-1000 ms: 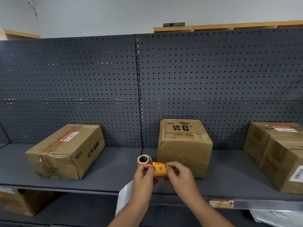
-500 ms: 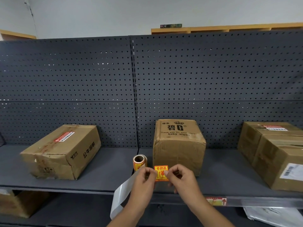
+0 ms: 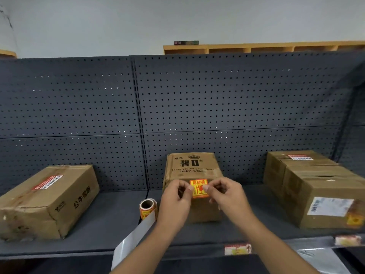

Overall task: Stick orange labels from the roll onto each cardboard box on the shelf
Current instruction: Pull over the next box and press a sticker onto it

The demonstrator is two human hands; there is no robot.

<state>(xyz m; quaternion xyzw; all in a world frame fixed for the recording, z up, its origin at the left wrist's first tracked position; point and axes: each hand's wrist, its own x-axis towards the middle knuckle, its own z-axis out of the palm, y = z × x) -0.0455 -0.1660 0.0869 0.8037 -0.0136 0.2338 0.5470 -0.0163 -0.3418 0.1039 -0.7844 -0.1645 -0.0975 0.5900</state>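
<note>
At the far left of the dark grey metal shelf (image 3: 88,230) lies a long, dented brown cardboard box (image 3: 47,200) with a red and white sticker on its top face, set at an angle to the perforated grey back panel (image 3: 79,107). Further along, a small roll of orange labels (image 3: 147,209) stands on the shelf just left of the person's arms, its brown core facing up and a strip of bare white backing paper (image 3: 134,240) trailing down over the shelf's front edge. The left hand (image 3: 174,198) and the right hand (image 3: 227,194) are raised side by side before the upright middle cardboard box printed "baby wipe" (image 3: 192,169). Each hand pinches one side edge of a single orange square label with red print (image 3: 198,188), the other fingers curled, holding it flat against or just in front of the box's front face; I cannot tell whether it touches. To the right sit stacked brown cardboard boxes (image 3: 316,186), the front one carrying a white shipping label and an orange label at its lower corner.
</note>
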